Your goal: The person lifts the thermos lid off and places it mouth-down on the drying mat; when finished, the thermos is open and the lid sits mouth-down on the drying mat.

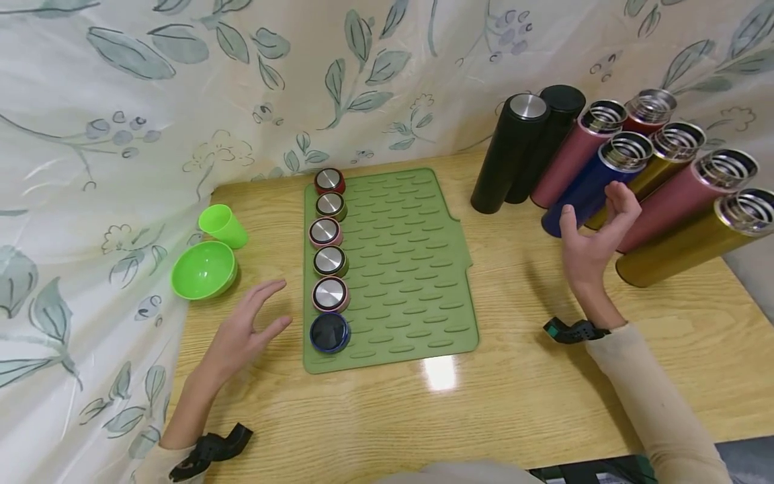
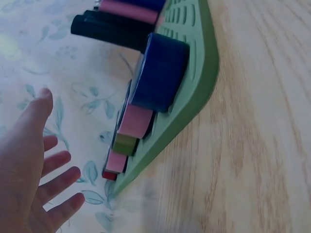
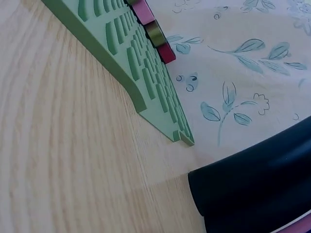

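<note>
My left hand point(image 1: 242, 333) hovers beside the green mat point(image 1: 411, 269), thumb and fingers spread with nothing between them. Along the mat's left edge runs a column of bottle lids: a red lid point(image 1: 329, 180) at the far end, then olive and pink ones, and a blue lid point(image 1: 329, 333) nearest me. My right hand point(image 1: 595, 249), fingers loosely bent and thumb apart, is in front of the blue thermos bottle point(image 1: 577, 191), overlapping it in the head view. That bottle stands lidless, its steel mouth showing. The right wrist view leaves this hand out.
Lidless pink point(image 1: 665, 208) and gold bottles point(image 1: 683, 242) crowd the right, a red bottle point(image 1: 643, 121) behind. Two black bottles point(image 1: 504, 158) with tops on stand left of them. A green cup point(image 1: 225, 227) and green bowl point(image 1: 204, 271) sit far left. A patterned curtain point(image 1: 242, 87) backs the table.
</note>
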{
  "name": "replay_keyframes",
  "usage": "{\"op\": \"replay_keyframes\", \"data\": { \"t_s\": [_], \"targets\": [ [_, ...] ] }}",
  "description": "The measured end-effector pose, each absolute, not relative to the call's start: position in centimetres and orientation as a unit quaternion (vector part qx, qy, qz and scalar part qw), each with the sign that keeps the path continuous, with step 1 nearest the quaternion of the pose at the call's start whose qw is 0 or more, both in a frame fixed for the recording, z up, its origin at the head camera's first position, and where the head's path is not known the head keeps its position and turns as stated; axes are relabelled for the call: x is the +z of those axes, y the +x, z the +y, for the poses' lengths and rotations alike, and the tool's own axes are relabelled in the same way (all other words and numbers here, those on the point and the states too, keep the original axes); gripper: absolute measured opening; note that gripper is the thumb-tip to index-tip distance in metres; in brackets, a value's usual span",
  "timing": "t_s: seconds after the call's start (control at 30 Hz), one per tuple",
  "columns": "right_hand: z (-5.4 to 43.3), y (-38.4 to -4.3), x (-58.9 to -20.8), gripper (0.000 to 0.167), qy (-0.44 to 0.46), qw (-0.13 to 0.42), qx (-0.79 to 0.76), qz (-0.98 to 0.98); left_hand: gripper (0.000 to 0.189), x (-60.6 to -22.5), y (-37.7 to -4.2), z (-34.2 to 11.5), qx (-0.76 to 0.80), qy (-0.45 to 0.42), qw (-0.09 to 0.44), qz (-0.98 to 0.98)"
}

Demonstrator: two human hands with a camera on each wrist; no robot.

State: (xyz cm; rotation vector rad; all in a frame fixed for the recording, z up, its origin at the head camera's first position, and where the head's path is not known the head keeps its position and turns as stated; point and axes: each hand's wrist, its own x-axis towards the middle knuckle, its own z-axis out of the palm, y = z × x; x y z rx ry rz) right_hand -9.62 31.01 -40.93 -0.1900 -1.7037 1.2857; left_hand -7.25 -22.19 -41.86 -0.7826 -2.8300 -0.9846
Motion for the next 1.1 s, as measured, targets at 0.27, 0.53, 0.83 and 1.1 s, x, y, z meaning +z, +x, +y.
{"op": "replay_keyframes", "data": {
  "t_s": [0.27,0.53,0.83,1.1],
  "targets": [
    [30.4,-10.1,-40.7,0.058,-0.062,0.460,0.531,-0.709,0.057,-41.9,-7.6,-22.3,-0.316,-0.264,0.051,-0.910],
    [29.7,-10.1,-40.4,0.057,-0.050,0.430,0.521,-0.736,0.054,-41.9,-7.7,-22.2,-0.309,-0.259,0.040,-0.914],
    [29.0,-11.2,-40.5,0.059,-0.031,0.383,0.524,-0.760,0.054,-41.8,-7.8,-21.2,-0.306,-0.268,0.025,-0.913],
    [28.0,-12.9,-40.7,0.064,-0.048,0.311,0.539,-0.781,0.049,-42.3,-7.7,-20.8,-0.316,-0.269,0.030,-0.909]
  ]
}}
